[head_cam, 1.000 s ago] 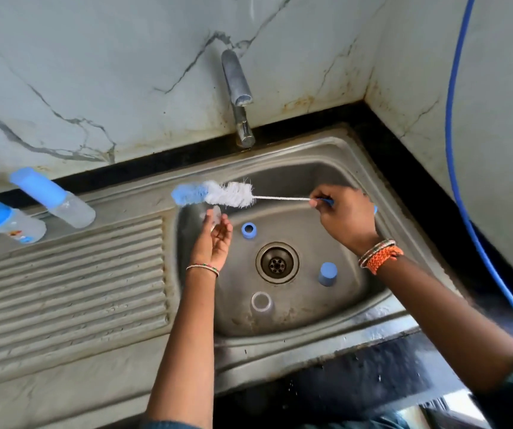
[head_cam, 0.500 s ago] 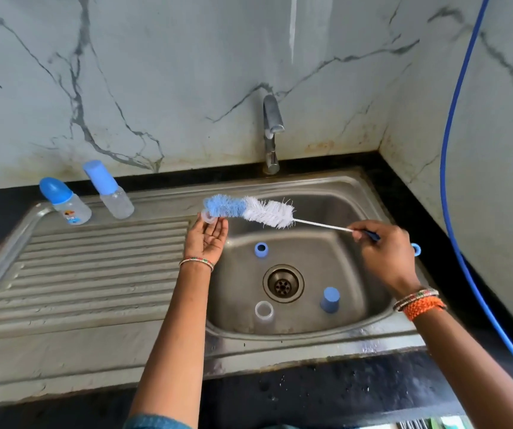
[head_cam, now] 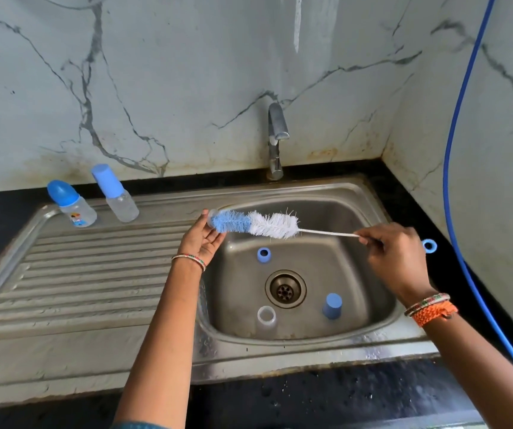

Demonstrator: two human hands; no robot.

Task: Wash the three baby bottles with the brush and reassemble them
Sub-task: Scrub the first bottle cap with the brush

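Observation:
My right hand (head_cam: 394, 258) pinches the thin white handle of the bottle brush (head_cam: 258, 223), which lies level over the sink's back left corner. The blue tip of the brush touches a small clear teat (head_cam: 211, 214) that my left hand (head_cam: 201, 239) holds palm-up at its fingertips. Down in the sink basin (head_cam: 357, 274) lie a blue collar ring (head_cam: 263, 254), a blue cap (head_cam: 332, 305) and a clear open bottle body (head_cam: 266, 317). Two capped bottles stand on the drainboard at the back left, one with a round blue cap (head_cam: 72, 207) and one with a tall blue cap (head_cam: 114, 193).
The tap (head_cam: 276, 140) stands at the wall behind the basin, with no water running. The ribbed drainboard (head_cam: 88, 274) stretches to the left. A blue hose (head_cam: 453, 150) hangs down the right wall. The drain (head_cam: 285, 289) sits in the basin's middle. Black counter borders the sink.
The view has tilted up and back. The brush tip has come against the teat in my left hand, and both hands have shifted slightly toward the sink's back left corner.

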